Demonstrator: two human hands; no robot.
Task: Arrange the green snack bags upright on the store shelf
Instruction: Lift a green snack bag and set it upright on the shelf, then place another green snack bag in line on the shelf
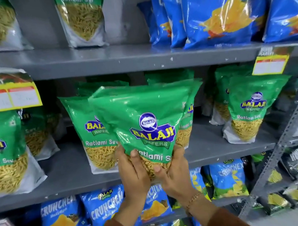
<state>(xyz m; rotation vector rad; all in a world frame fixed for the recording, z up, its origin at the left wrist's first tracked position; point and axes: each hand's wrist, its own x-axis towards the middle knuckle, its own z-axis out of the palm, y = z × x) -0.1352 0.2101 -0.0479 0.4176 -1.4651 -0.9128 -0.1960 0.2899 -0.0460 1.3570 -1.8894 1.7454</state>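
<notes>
I hold a green snack bag (145,117) upright in front of the middle grey shelf (73,178). My left hand (131,173) grips its lower left corner, thumb across the front. My right hand (172,173) cups its bottom right. Right behind it another green bag (88,131) stands upright on the shelf, with more green bags partly hidden further back. Other green bags stand at the left (3,155) and right (251,109) of the same shelf.
Blue snack bags (225,7) fill the upper shelf on the right, and two green bags (82,17) stand on its left. Blue bags (61,217) line the shelf below. Yellow price tags (7,96) hang from the shelf edge. A slotted grey upright (286,133) slants at right.
</notes>
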